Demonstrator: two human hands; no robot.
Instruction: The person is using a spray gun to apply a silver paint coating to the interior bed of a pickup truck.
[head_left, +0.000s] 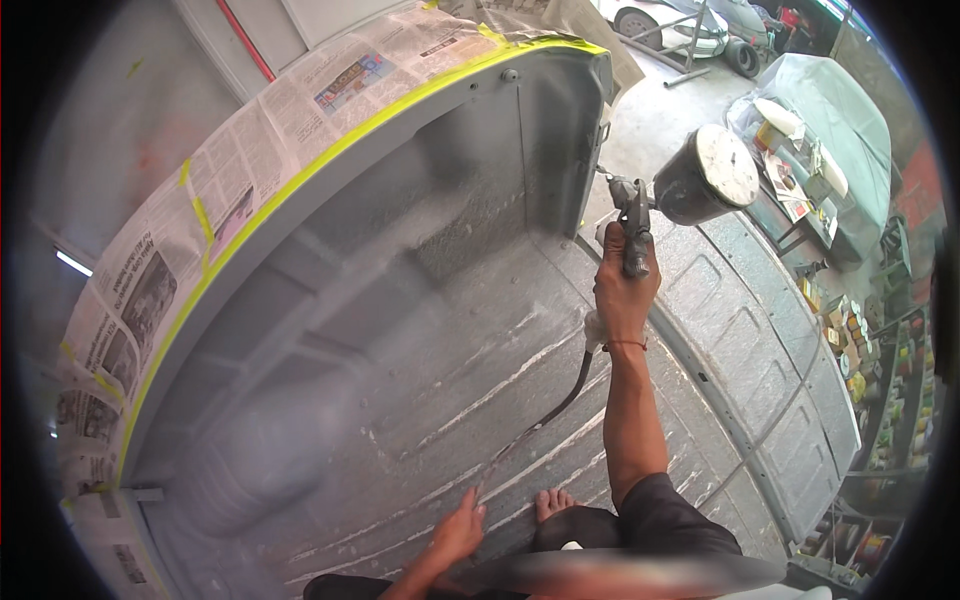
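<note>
My right hand (626,290) is wrapped round a spray gun (634,222), raised near the far right corner of a pickup truck bed (455,345). A dark round paint cup (690,185) with a pale, stained lid sits tilted on the gun's right. From below the grip, a thin air hose (560,408) curves down to my left hand (458,532), whose fingers close on it near the lower edge. Smooth grey coating covers the left side wall and wheel hump (250,450). The ribbed floor shows pale streaks and scuffs.
Newspaper (285,120) edged with yellow tape (325,165) covers the bed's upper left rim. The lowered tailgate (735,335) extends right. Beyond stand a cloth-covered bench or vehicle (835,130), a white car (670,25), and shelves with cans (895,410). My bare foot (555,503) rests on the bed floor.
</note>
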